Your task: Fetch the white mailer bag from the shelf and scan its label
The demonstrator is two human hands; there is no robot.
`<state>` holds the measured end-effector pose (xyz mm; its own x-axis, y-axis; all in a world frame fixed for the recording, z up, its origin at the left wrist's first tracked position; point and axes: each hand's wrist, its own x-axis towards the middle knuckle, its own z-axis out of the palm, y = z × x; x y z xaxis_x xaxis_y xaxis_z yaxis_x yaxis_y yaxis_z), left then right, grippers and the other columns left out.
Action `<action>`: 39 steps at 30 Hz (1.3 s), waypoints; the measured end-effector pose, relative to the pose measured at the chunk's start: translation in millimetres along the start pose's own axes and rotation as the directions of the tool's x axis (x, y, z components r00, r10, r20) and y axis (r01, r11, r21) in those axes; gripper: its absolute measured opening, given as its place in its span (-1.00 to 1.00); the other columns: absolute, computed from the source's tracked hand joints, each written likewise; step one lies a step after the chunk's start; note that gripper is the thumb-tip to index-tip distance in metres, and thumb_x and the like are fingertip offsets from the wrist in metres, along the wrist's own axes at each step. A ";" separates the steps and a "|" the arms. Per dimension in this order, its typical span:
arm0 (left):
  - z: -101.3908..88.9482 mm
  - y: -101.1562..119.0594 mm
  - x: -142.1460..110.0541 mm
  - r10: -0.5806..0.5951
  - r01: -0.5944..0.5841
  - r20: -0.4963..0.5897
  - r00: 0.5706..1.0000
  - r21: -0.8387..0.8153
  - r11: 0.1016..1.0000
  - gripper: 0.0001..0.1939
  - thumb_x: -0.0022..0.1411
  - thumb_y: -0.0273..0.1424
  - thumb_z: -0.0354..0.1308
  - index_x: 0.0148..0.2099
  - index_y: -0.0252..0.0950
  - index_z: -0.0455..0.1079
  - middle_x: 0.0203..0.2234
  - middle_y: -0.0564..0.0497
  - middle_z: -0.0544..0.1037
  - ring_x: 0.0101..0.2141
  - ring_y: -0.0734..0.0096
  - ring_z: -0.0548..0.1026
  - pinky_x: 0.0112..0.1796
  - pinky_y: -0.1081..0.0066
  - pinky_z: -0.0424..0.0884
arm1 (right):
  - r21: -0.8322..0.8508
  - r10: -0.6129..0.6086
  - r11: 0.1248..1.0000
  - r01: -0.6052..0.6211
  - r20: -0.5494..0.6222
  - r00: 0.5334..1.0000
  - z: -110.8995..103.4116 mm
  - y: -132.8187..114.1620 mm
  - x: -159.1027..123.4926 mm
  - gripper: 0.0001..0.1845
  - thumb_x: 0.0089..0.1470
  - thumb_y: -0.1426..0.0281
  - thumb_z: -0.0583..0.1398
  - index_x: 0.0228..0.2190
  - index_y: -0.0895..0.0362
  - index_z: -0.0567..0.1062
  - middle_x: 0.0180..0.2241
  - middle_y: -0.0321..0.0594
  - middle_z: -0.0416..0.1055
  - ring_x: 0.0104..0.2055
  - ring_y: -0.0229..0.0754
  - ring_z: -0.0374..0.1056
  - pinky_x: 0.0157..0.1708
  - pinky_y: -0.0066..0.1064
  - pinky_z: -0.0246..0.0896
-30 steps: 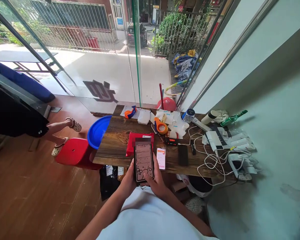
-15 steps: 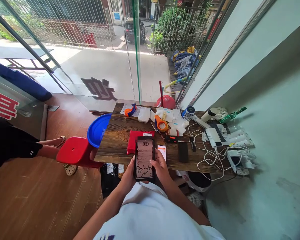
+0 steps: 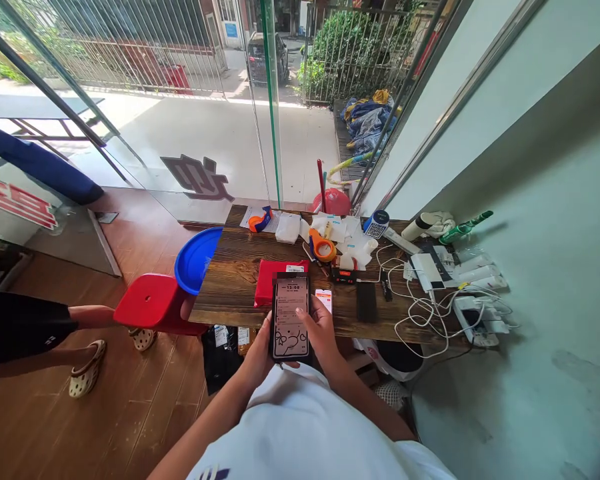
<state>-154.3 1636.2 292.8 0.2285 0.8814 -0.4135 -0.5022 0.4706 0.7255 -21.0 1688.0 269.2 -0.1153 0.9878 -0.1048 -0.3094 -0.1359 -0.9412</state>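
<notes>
A dark-cased smartphone [image 3: 291, 313] is held upright between both hands, its lit screen toward me with a clock at the top. My left hand [image 3: 259, 351] wraps the phone's left side and lower edge. Around the right side is my right hand [image 3: 322, 330], its thumb over the screen. Behind the phone a red package [image 3: 267, 279] with a white label lies on the wooden table [image 3: 235, 267]. A second phone [image 3: 324, 297] with a lit screen rests by my right fingers, and a dark flat object [image 3: 366, 303] lies farther right.
Tape dispensers [image 3: 323, 248], papers and a blue QR-code stand [image 3: 377, 225] lie along the table's back. White cables [image 3: 433, 313] tangle at the right near a power strip [image 3: 473, 320]. A red stool [image 3: 145, 300] and blue stool [image 3: 196, 260] stand left, beside another person's legs [image 3: 87, 353].
My right thumb has shifted slightly left and up over the screen. The other person's legs at the left have moved, and a second clog now shows. The glass door at the left has swung.
</notes>
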 end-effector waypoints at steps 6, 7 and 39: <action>0.3 -2.1 -1.7 0.012 -0.012 0.017 1.000 0.002 1.000 -0.27 0.30 0.09 -0.12 0.40 -0.04 -0.11 0.17 -0.19 0.35 -0.06 0.01 0.49 -0.44 0.31 0.55 | 0.016 0.016 1.000 -0.015 -0.060 0.998 -1.9 1.6 -0.8 -0.72 0.08 0.25 0.19 -0.19 0.10 0.53 -0.18 -0.23 0.56 -0.13 -0.08 0.44 -0.09 -0.29 0.34; 0.5 -2.5 -2.4 0.011 -0.011 0.018 1.000 0.001 1.000 -0.28 0.31 0.09 -0.12 0.40 -0.03 -0.11 0.17 -0.18 0.35 -0.06 0.02 0.49 -0.44 0.31 0.55 | 0.029 0.020 0.999 -0.017 -0.078 0.997 -1.4 0.5 -1.0 -0.72 0.09 0.24 0.16 -0.22 0.10 0.54 -0.20 -0.24 0.57 -0.13 -0.08 0.44 -0.11 -0.30 0.34; -0.2 -14.7 -10.7 0.005 -0.005 -0.012 1.000 -0.010 1.000 -0.29 0.29 0.13 -0.16 0.38 0.00 -0.11 0.21 -0.17 0.31 -0.07 0.01 0.50 -0.48 0.32 0.55 | -0.706 -0.709 0.357 0.611 0.221 0.669 -54.2 18.6 -36.1 -0.51 0.28 0.18 -0.09 -0.08 -0.07 0.59 0.17 -0.11 0.17 0.10 0.12 0.07 0.06 0.16 -0.01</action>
<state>-149.5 1619.9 286.5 0.2161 0.8831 -0.4164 -0.5113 0.4657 0.7223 28.6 1653.9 238.1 -0.0663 0.7409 0.6683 0.4855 0.6091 -0.6271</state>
